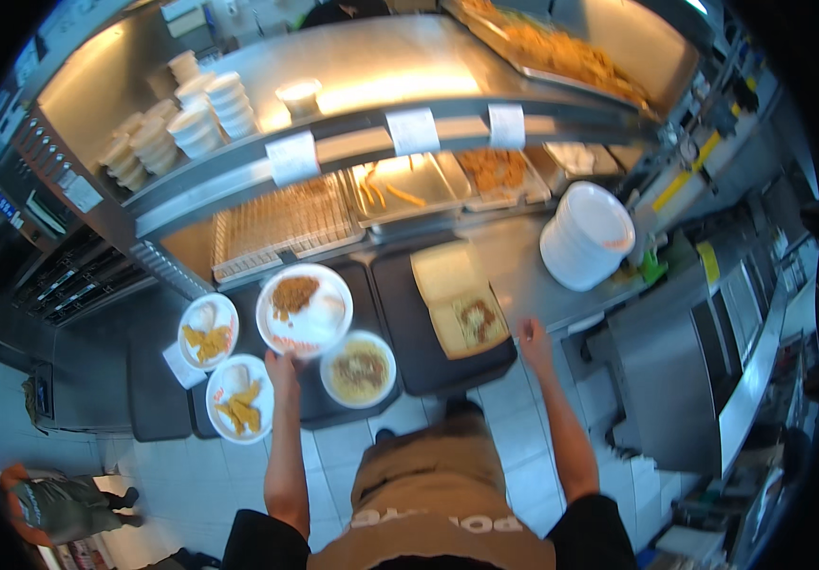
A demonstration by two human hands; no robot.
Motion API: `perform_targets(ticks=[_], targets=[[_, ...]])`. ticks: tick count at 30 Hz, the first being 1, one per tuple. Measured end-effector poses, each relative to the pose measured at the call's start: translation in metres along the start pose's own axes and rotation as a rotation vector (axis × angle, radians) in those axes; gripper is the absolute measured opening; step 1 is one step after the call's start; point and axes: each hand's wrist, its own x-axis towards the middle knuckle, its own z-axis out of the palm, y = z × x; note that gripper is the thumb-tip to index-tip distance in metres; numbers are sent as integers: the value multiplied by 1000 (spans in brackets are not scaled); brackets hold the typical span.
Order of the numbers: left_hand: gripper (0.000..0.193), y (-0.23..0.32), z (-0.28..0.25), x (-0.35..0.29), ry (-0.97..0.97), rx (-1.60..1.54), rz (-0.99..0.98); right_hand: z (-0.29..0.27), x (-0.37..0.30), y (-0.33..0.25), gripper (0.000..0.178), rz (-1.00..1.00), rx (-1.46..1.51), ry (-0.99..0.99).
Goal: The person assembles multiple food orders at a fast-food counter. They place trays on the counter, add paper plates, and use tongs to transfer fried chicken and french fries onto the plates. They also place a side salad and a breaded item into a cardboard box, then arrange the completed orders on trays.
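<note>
My left hand [281, 363] grips the near rim of a round white plate [327, 302] that carries brown crumbled food and a mound of rice. Just right of that plate is a white bowl [359, 369] of pale food with a brown topping. My right hand [531, 340], fingers curled and nothing seen in them, hovers at the right of an opened tan takeout box [454, 264]. Shredded pale food with a brown topping fills the box's near half. The box lies on a dark tray [411, 366].
Two smaller plates of golden fried food, a far one [222, 311] and a near one [216, 413], sit at the left. White plates [588, 233] are stacked on the right. Behind are a wire rack [281, 223], a fry pan [409, 180] and stacked cups [196, 128]. Another person [67, 503] is at lower left.
</note>
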Motion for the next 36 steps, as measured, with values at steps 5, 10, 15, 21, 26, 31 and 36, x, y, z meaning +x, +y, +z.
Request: perform_targets(ticks=[5,10,15,21,26,31,36], targets=[[35,33,2,-34,-121,51,-154,21,84,35,22,85,79,-152],[29,42,34,-95,-47,-23,-212,69,133,32,26,22,107,-342],[42,32,70,-132,14,-60,-219,93,149,21,34,17,-72,-564],[43,17,106,-153,114,-53,-207,84,141,4,31,-39,-100,-431],[43,10,135,-157,126,-23,-210,71,151,17,30,35,-57,-418],[46,-3,165,-145,84,-21,-228,47,180,55,29,53,-52,-356],[43,-32,198,-122,2,30,-277,24,215,98,28,85,-310,-311]])
